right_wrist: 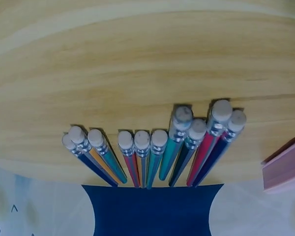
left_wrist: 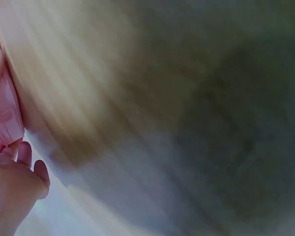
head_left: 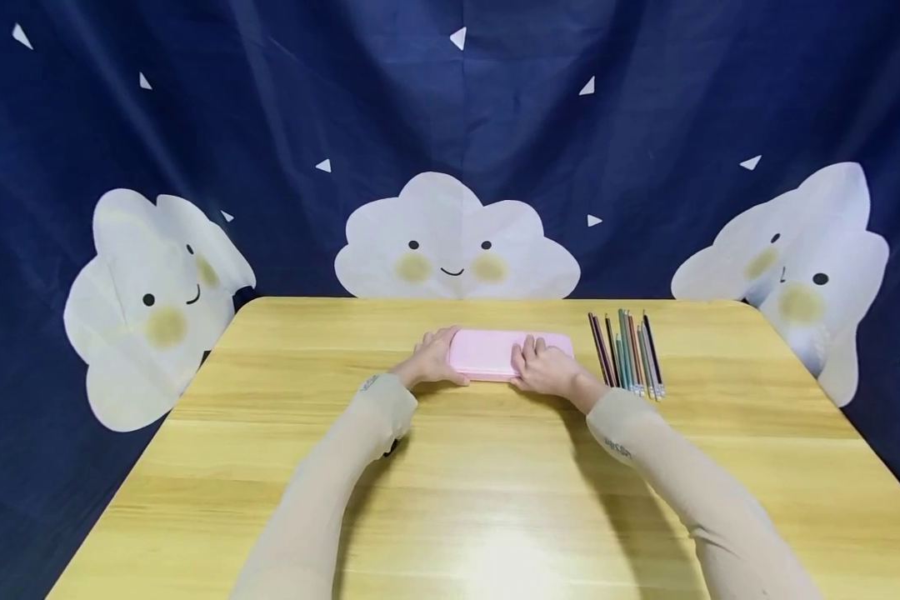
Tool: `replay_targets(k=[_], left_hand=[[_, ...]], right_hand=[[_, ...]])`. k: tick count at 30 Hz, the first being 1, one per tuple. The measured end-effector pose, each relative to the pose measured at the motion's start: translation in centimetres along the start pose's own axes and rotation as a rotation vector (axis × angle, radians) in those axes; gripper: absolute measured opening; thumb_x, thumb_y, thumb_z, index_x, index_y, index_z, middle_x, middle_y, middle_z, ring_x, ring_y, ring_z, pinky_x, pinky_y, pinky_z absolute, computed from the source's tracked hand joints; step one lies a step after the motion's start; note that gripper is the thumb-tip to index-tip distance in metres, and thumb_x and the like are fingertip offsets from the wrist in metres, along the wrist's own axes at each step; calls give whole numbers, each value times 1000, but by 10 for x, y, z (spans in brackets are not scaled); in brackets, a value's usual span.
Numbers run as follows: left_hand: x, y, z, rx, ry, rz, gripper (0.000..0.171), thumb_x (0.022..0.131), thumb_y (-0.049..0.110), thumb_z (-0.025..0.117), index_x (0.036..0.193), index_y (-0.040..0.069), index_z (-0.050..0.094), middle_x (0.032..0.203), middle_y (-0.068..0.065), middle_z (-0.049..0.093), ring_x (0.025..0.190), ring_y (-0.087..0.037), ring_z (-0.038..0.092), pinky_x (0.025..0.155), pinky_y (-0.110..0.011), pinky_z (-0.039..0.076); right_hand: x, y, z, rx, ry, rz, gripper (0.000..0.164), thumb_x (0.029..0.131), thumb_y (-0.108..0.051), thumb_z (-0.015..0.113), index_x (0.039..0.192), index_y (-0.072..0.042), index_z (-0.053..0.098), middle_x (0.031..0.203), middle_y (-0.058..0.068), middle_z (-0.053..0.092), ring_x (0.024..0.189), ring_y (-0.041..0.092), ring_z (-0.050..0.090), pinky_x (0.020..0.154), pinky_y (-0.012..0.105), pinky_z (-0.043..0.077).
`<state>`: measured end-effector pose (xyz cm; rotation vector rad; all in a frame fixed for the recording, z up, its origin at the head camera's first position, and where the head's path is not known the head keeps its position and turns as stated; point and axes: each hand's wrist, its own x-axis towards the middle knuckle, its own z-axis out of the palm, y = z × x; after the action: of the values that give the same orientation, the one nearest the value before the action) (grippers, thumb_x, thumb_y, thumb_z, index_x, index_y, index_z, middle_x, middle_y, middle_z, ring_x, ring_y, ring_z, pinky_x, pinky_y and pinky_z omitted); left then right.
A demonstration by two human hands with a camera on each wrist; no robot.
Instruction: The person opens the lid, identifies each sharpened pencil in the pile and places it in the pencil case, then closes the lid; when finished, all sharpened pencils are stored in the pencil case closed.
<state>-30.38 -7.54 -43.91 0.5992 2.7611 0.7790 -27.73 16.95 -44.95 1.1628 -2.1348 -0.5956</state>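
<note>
A closed pink pencil case [head_left: 483, 352] lies flat on the table. My left hand [head_left: 431, 358] grips its left end, thumb at the front side and fingers toward the back. On the right part of the lid rests my right hand [head_left: 546, 371], its fingers bent over the top and its thumb low at the front edge. At the left edge of the left wrist view, the case [left_wrist: 7, 115] and a hand [left_wrist: 12, 191] are partly cut off. The right wrist view catches one end of the case [right_wrist: 287, 167] but not the right hand.
Several pencils [right_wrist: 204, 155] lie side by side right of the case, their white erasers toward me. They rest on a light wooden table [head_left: 487, 483]. Behind the table hangs a dark blue curtain [head_left: 390, 108] with smiling clouds.
</note>
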Motion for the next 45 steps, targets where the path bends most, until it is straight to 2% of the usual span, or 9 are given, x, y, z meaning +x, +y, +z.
replay_targets(k=[3, 13, 16, 21, 25, 31, 34, 41, 45], left_hand=[[0, 0, -1, 5, -1, -9, 103, 62, 28, 84, 143, 7, 25, 145, -11, 31, 123, -30, 30, 98, -45, 28], [-1, 1, -3, 37, -12, 16, 104, 64, 29, 83, 144, 6, 21, 146, -12, 28, 125, -29, 28, 99, -45, 26], [-2, 1, -4, 35, -13, 9, 105, 63, 30, 83, 144, 6, 21, 147, -12, 28, 125, -29, 28, 100, -44, 26], [-3, 2, -3, 35, -18, -3, 106, 62, 32, 84, 144, 6, 22, 146, -12, 30, 124, -30, 29, 98, -44, 26], [-4, 2, -4, 37, -20, 1, 106, 62, 32, 84, 144, 5, 22, 145, -11, 32, 120, -29, 30, 96, -43, 27], [-8, 1, -1, -20, 32, -6, 107, 61, 28, 84, 143, 3, 20, 140, -14, 38, 119, -30, 33, 102, -44, 24], [-10, 2, 0, -20, 30, -20, 110, 61, 30, 84, 144, 3, 17, 137, -15, 40, 121, -32, 34, 104, -47, 23], [-8, 3, -1, 39, 17, 12, 119, 62, 33, 83, 146, 2, 5, 146, -12, 31, 120, -30, 32, 101, -45, 24], [-8, 0, -2, 43, 6, -2, 116, 63, 33, 83, 146, 3, 7, 149, -12, 24, 126, -32, 27, 104, -47, 21]], right_hand=[[0, -2, 3, -38, 63, -17, 73, 96, -33, -5, 101, 7, 56, 86, 26, 62, 71, 34, 62, 53, 33, 55], [0, 1, 8, -34, 214, 6, 66, 99, -34, 3, 93, 4, 56, 77, 23, 61, 63, 29, 59, 47, 32, 52], [-2, 5, 5, 92, 164, 36, 60, 98, -45, 20, 98, 4, 54, 85, 21, 59, 70, 29, 59, 51, 33, 54], [-16, 16, -10, 330, -69, 67, 54, 86, -43, 55, 115, 2, 50, 108, 20, 55, 96, 33, 56, 76, 40, 53], [-27, 27, -17, 346, -142, 118, 47, 88, -39, 54, 117, -3, 53, 115, 16, 57, 104, 32, 56, 86, 45, 49], [-35, 35, -21, 347, -66, 212, 35, 91, -29, 51, 116, -4, 58, 111, 12, 63, 100, 30, 60, 94, 48, 43], [-33, 39, -21, 466, -57, 346, 34, 90, -27, 55, 114, -4, 59, 108, 14, 65, 95, 32, 62, 85, 47, 49], [-13, 52, -18, 673, 115, 895, 31, 84, -29, 64, 100, -2, 60, 92, 15, 58, 82, 33, 54, 62, 45, 45], [0, 57, -16, 705, 180, 1056, 24, 85, -22, 64, 86, 1, 55, 79, 14, 49, 73, 30, 49, 60, 41, 42]])
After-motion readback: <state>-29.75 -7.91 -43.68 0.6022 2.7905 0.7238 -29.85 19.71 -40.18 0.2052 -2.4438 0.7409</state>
